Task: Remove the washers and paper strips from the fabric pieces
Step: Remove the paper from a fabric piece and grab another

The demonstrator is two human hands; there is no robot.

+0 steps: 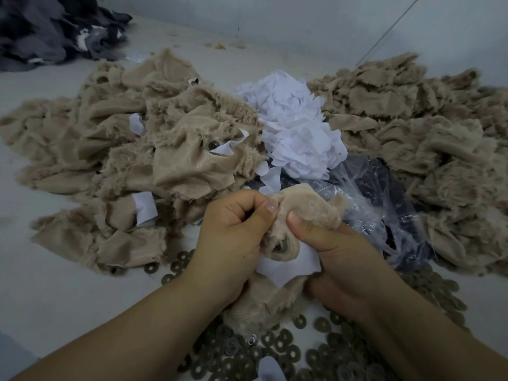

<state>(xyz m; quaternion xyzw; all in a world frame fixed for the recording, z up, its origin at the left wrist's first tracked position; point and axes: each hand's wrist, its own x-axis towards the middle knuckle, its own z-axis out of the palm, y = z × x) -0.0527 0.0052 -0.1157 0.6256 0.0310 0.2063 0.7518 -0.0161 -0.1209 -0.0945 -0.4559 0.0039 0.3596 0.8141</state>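
1. A pale grey work surface point(49, 292) runs back to a plain light wall point(302, 20); bits of fluff and small crumbs lie on it near the wall.
2. A heap of dark grey fabric scraps point(46, 28) sits in the far left corner.
3. A wide pile of tan fuzzy fabric pieces point(115, 149) covers the left and centre, with white paper strips point(145, 206) poking out of several of them and a dark round washer point(213, 145) showing in one.
4. A second pile of tan fabric pieces point(428, 138) lies on the right, well apart from the first.
5. Between the two piles is a mound of loose white paper scraps point(294, 127), and just in front of it a crumpled clear plastic bag point(384, 204) over something dark.
6. Dull metal ring washers point(324, 350) are scattered thick across the near surface, under and around the forearms.
7. The left hand point(233, 235) has its fingers curled, thumb pressing the top edge of one tan fuzzy fabric piece point(310, 207) held between both hands.
8. The right hand point(341, 259) pinches the same piece from the other side, thumb on top.
9. A washer point(281, 246) shows in the held piece, and a white paper strip point(286, 266) hangs from it between the hands.
10. Bare surface is open to the left of the near washers.
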